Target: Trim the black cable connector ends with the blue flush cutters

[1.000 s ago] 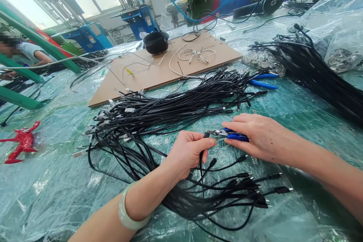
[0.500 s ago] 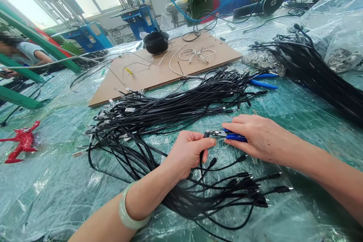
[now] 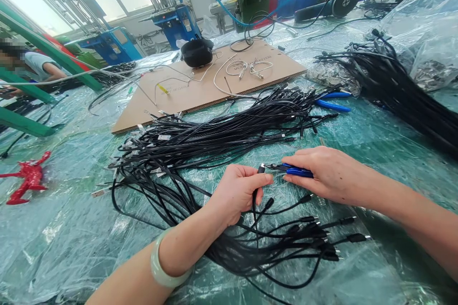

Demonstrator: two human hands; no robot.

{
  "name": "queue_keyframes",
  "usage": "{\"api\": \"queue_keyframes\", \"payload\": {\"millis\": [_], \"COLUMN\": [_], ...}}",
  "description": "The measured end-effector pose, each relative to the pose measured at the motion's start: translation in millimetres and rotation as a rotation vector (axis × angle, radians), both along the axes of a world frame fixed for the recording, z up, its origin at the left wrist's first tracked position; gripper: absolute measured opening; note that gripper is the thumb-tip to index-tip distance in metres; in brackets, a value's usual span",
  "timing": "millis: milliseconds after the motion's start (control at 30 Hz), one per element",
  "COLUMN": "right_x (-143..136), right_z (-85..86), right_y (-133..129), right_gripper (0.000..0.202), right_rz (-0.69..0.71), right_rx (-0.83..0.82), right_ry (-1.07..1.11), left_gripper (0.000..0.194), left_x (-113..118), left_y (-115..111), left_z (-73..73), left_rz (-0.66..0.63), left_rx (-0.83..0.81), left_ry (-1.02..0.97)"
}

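Between the thumb and fingers of my left hand (image 3: 239, 193) is the connector end of a black cable (image 3: 261, 169), its metal tip pointing up. My right hand (image 3: 322, 175) is closed round the blue handles of small cutting pliers (image 3: 297, 171). The jaws of the pliers point left and are close beside the connector; whether they touch it I cannot tell. Under my left wrist runs a bundle of black cables (image 3: 246, 252), with connector ends fanned out to the right. A larger pile of black cables (image 3: 214, 126) lies just beyond my hands.
Blue-handled pliers (image 3: 334, 105) lie at the pile's right end. Brown cardboard (image 3: 214, 90) behind carries white cables and a black rounded object (image 3: 196, 53). More black cables (image 3: 400, 90) lie right, a red figure (image 3: 26, 176) left. A person (image 3: 39, 64) sits at far left.
The pliers in my right hand have turned and shifted slightly right, away from the connector. The connector's tip shows more plainly. My left hand has hardly moved.
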State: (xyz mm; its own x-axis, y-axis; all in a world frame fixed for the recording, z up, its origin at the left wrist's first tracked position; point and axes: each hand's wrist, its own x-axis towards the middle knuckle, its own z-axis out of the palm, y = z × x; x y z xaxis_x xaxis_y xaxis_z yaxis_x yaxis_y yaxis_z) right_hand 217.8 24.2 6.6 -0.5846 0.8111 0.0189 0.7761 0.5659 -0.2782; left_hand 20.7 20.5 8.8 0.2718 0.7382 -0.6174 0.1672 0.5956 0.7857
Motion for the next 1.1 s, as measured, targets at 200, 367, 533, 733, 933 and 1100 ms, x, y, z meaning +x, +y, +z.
{"api": "queue_keyframes", "payload": {"millis": [200, 367, 533, 733, 933, 1100], "right_x": [-1.6, -2.5, -2.8, -3.1, -1.8, -0.9], "right_z": [-0.6, 0.9, -0.4, -1.4, -1.0, 0.5], "right_y": [-1.5, -2.1, -1.6, -1.0, 1.2, 1.1], "right_gripper": [0.028, 0.026, 0.027, 0.027, 0.025, 0.028], "right_rz": [0.008, 0.009, 0.008, -0.001, 0.006, 0.003], "right_rx": [0.057, 0.090, 0.077, 0.028, -0.037, -0.042], "right_ry": [-0.016, -0.043, -0.061, -0.054, 0.025, 0.034], "left_gripper": [0.022, 0.022, 0.022, 0.022, 0.023, 0.021], "left_x": [0.8, 1.3, 1.5, 0.7, 0.4, 0.9], "left_y": [0.7, 0.1, -0.6, -0.6, -0.9, -0.8], "left_z": [1.2, 1.7, 2.0, 0.2, 0.4, 1.4], "left_rz": [-0.004, -0.002, -0.003, -0.011, -0.007, -0.007], "left_rx": [-0.003, 0.009, 0.021, 0.022, 0.020, 0.013], "left_ry": [0.022, 0.049, 0.055, 0.053, 0.052, 0.060]}}
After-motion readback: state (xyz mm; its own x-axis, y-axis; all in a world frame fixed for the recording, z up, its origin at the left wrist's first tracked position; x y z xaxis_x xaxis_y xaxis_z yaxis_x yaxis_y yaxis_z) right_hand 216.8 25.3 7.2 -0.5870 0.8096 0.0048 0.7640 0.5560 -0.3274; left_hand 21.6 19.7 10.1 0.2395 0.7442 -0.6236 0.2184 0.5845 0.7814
